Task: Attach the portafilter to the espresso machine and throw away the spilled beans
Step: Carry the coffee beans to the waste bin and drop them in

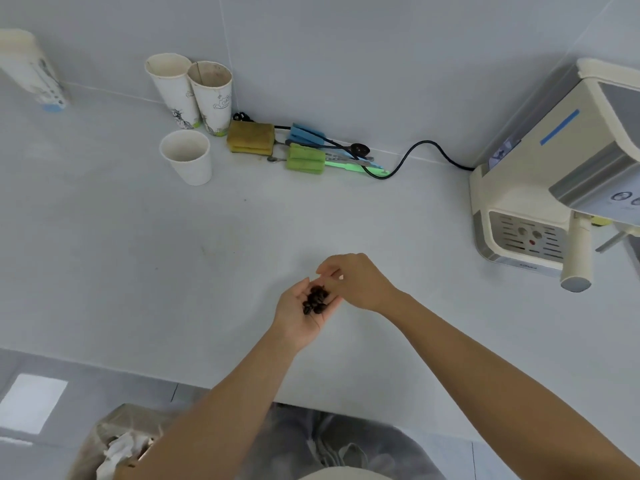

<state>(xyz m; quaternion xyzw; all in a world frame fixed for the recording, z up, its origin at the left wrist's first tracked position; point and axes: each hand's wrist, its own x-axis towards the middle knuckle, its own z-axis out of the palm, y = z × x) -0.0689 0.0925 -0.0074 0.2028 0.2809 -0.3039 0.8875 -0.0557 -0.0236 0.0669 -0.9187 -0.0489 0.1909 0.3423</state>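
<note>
Beans light, hard, roll easy; we cup them in left hand, palm up, fingers apart. Right hand fingertips pinched tog. above.

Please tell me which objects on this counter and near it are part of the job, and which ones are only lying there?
Part of the job:
- coffee beans in the cupped left hand
- right hand at the beans
- espresso machine with portafilter handle
- trash bin below the counter edge

Only lying there:
- three paper cups
- yellow sponge
- blue and green brushes
- black cord
</note>
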